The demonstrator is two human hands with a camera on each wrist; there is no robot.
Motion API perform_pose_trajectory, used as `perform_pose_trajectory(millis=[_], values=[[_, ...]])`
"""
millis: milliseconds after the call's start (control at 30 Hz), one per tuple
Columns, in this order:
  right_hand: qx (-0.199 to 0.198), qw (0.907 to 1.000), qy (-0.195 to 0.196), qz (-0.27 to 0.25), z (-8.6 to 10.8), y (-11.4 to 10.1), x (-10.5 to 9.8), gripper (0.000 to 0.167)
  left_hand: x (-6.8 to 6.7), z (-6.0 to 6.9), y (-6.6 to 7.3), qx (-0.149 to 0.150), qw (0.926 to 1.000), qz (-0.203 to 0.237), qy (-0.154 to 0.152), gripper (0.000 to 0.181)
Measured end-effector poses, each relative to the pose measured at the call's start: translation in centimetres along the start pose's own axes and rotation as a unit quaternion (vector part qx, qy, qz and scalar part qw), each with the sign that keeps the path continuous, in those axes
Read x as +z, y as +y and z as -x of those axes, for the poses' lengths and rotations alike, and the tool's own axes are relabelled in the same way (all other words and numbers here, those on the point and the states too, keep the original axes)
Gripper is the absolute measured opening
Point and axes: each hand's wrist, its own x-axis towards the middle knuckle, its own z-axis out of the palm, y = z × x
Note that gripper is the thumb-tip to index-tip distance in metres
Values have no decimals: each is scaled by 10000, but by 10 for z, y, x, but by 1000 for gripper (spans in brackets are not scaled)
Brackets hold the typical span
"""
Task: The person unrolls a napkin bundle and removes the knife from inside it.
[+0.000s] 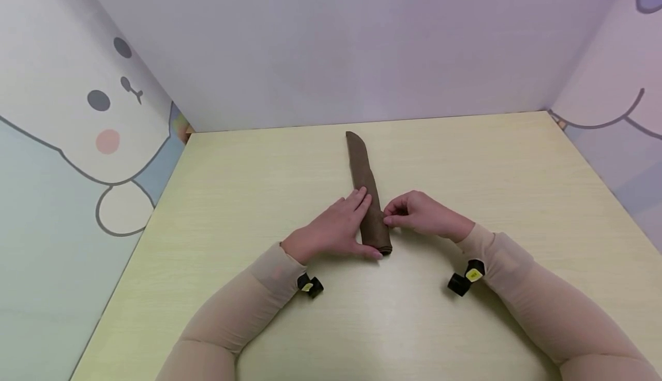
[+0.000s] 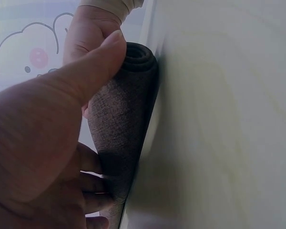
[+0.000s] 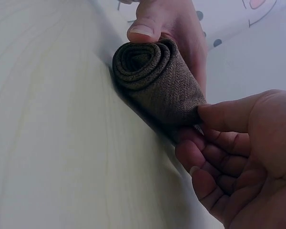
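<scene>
A brown woven cloth (image 1: pixel 373 220), rolled into a long, narrow tube, lies lengthwise on the table. Its layered spiral end (image 3: pixel 139 62) faces the near side, and the far end tapers to a rounded tip. My left hand (image 1: pixel 338 226) rests on the roll from the left, fingers laid along its top and thumb at the near end. From the right, my right hand (image 1: pixel 421 214) pinches the cloth's side between thumb and fingers, a little beyond the near end. In the right wrist view, the right thumb (image 3: pixel 229 114) presses on the outer layer.
The pale wood-grain table (image 1: pixel 248 197) extends around the roll on every side. A plain light wall (image 1: pixel 351 47) stands behind its back edge. Cartoon-printed panels (image 1: pixel 77 157) flank it. Small black devices with yellow tags (image 1: pixel 465 277) are worn on both wrists.
</scene>
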Motion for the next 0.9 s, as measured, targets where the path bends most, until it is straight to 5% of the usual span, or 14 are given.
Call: perform_pose_trajectory(millis=[900], values=[[-27,9996,-248,-146,5,-4,-4,12,2,0,1,70,10000,28,21,121]])
